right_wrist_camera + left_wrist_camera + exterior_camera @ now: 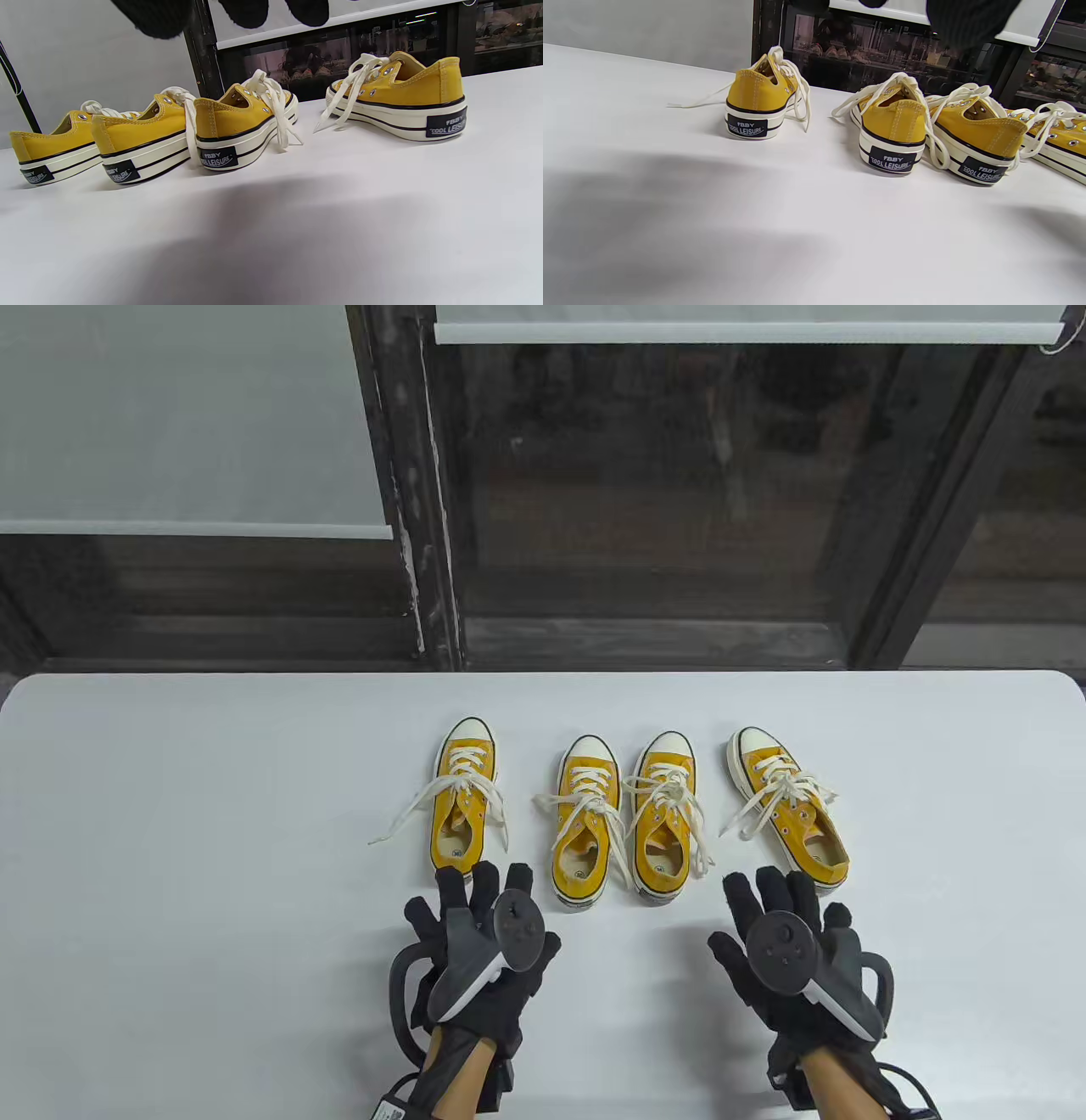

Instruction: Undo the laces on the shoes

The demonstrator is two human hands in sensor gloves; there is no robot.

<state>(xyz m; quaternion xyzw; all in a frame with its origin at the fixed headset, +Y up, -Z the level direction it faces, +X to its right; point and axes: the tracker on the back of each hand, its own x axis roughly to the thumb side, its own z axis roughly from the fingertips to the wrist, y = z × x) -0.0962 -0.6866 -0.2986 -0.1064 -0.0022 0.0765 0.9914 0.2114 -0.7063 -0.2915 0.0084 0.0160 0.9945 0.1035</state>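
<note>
Several yellow low sneakers with white laces stand in a row on the white table (212,831), toes away from me. The far-left shoe (463,802) has loose lace ends trailing left. The second shoe (585,827) and third shoe (663,814) stand close together with looped laces. The far-right shoe (785,810) is angled, its laces spilling left. My left hand (492,899) hovers open behind the far-left shoe's heel and holds nothing. My right hand (772,899) hovers open behind the far-right shoe's heel and holds nothing. Gloved fingertips (967,17) show at the top of the left wrist view.
The table's far edge (543,674) borders a dark window frame with roller blinds. The table's rounded corners lie at far left and far right. The shoes' heels (218,159) carry black labels facing me.
</note>
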